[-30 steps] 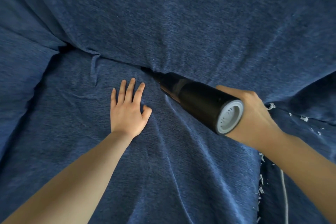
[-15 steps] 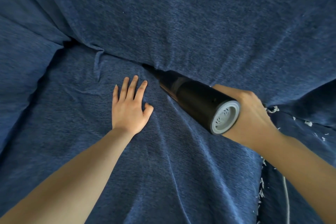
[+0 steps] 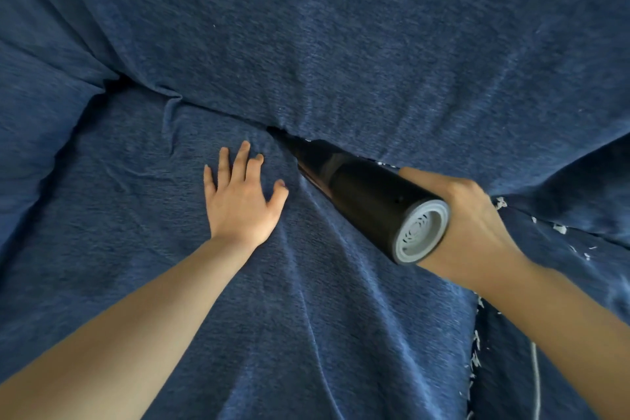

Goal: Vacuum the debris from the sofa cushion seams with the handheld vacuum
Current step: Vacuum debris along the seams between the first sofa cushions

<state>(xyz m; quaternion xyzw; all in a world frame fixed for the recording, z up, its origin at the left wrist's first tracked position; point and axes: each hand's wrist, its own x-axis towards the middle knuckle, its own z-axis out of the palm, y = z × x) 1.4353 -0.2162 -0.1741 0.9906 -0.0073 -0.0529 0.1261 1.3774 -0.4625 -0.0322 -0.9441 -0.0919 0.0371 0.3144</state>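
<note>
- Along the back seam [image 3: 238, 119] of the sofa cushion [image 3: 306, 317], the vacuum [image 3: 368, 201] points up-left, its tip buried in the crease.
- Right hand [image 3: 477, 225] wraps the vacuum's rear; left hand [image 3: 242, 194], fingers spread, presses flat just left of the tip.
- White debris [image 3: 477, 351] lines the right-hand seam, nearer the right hand.

Black cylindrical handheld vacuum [image 3: 368, 203] lies diagonally at centre-right, nozzle tip in the seam [image 3: 218, 111] btwn the dark blue fabric seat cushion [image 3: 143, 215] in front & the blue fabric back cushion [image 3: 341, 27] behind, rear cap toward the viewer. Left hand [image 3: 240, 198] lies flat on the seat cushion just left of the nozzle; right hand [image 3: 477, 228] wraps the vacuum body from the right. White paper-like debris bits [image 3: 559, 228] lie along the seam further right, more [image 3: 475, 360] down the gap at the seat cushion's right edge, w/ a thin white cord [image 3: 537, 382] beside them.
</note>
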